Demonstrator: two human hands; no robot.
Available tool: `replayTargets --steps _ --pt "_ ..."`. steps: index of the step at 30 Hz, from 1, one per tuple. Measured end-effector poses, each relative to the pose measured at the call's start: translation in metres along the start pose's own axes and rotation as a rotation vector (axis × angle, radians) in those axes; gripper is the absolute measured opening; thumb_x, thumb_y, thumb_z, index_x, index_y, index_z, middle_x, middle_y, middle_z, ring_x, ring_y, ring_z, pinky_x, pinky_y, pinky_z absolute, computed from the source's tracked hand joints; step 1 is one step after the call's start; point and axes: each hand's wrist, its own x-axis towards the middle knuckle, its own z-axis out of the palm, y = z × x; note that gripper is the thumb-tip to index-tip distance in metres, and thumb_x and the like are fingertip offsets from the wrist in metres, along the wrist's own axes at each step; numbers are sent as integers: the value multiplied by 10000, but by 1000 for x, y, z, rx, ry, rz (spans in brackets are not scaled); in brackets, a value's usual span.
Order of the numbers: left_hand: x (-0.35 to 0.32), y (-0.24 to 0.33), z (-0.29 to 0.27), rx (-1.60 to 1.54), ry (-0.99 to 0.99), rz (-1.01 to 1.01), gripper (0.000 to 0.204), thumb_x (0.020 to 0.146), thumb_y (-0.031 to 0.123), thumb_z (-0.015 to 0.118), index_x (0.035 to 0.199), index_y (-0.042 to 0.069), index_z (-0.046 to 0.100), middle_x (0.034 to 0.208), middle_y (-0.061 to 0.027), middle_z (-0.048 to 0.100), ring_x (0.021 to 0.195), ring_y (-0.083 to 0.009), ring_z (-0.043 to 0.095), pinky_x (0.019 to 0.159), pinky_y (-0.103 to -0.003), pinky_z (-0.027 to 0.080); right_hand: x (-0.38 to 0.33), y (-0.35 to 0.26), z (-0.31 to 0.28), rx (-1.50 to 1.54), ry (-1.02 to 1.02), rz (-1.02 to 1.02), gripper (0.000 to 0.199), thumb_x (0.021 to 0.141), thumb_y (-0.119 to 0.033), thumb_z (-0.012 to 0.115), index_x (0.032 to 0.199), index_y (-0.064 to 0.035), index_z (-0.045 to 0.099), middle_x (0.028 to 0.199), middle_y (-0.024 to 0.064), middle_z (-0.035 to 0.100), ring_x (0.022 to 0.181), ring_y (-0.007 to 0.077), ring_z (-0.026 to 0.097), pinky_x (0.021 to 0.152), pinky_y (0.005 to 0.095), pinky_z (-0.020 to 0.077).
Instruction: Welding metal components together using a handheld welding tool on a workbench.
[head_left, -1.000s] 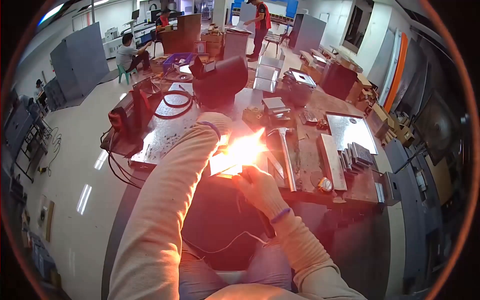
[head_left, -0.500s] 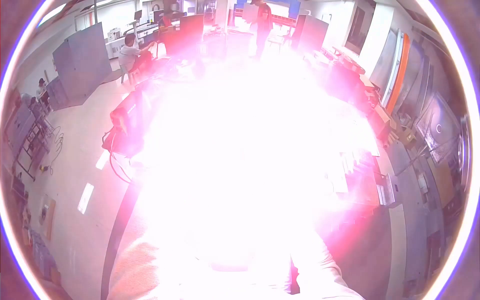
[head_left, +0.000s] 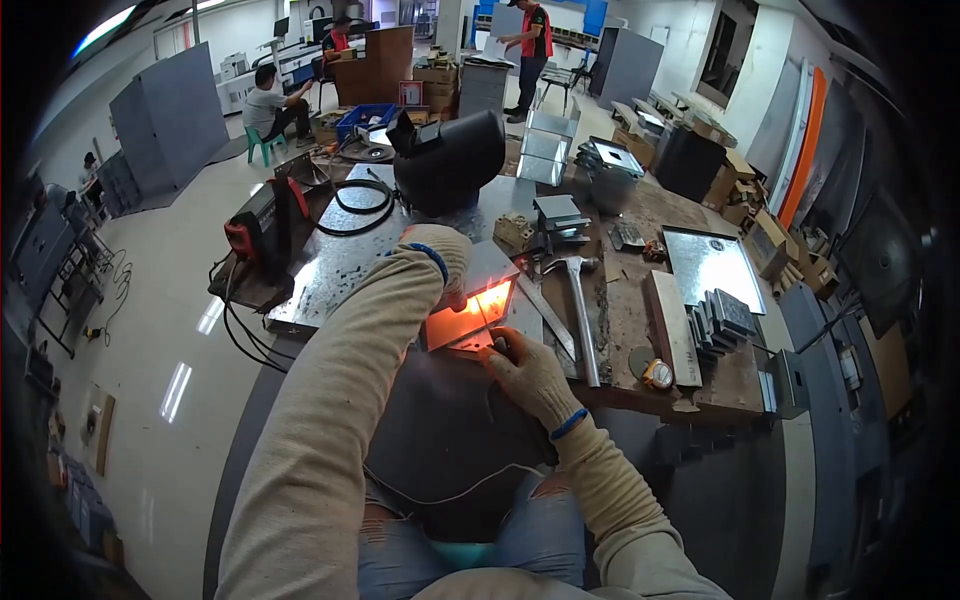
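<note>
A bent sheet-metal piece (head_left: 455, 328) stands at the near edge of the metal-topped table (head_left: 320, 275), lit bright orange on its inner face. My left hand (head_left: 440, 262), in a light knit glove, is closed at its left side, with fingertips partly hidden against the metal. My right hand (head_left: 525, 375), gloved too, is closed round a dark, slim tool that looks like a welding torch (head_left: 498, 343). The torch tip is close to the lower right of the glowing piece. Just right of the piece lie a flat steel ruler (head_left: 548, 318) and a hammer (head_left: 582, 310).
A black welding helmet (head_left: 450, 165) rests at the far side. A red-and-black welding machine (head_left: 265, 225) with cables stands left. To the right are a tape measure (head_left: 657, 374), a metal bar (head_left: 672, 325) and stacked metal parts (head_left: 725, 318). Several people work farther back.
A blinding white-pink glare that hid the table, both hands and the work has gone. Now only an orange glow is left on the metal piece. My forearms look about where they were.
</note>
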Motion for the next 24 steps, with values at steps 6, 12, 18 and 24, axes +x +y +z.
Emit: replayTargets --steps 6,12,18,24 --pt "2 -2 0 -1 -14 17 367 720 387 903 1003 154 872 914 -56 807 887 -292 756 852 -438 592 10 -3 -13 0 -57 158 400 987 -297 712 1279 -26 677 918 66 733 675 169 618 635 321 500" --pt "-2 1 -7 -4 -44 24 361 738 381 898 1021 159 871 925 -57 810 908 -292 757 865 -451 590 17 -4 -15 35 -59 194 399 1002 -325 699 1281 -40 678 887 58 722 637 141 596 580 295 475" --pt "0 0 -8 -14 -62 21 409 760 405 908 1073 146 861 970 -72 812 935 -311 760 884 -471 591 19 1 -7 32 -10 151 348 986 -344 691 1170 -48 692 759 40 684 551 155 551 523 305 420" --pt "6 -1 -4 -6 -79 -2 466 781 436 912 1137 143 845 1013 -78 813 973 -320 762 904 -485 592 20 -6 -7 161 -63 260 324 980 -349 685 1123 -59 702 686 31 641 528 153 533 510 303 402"
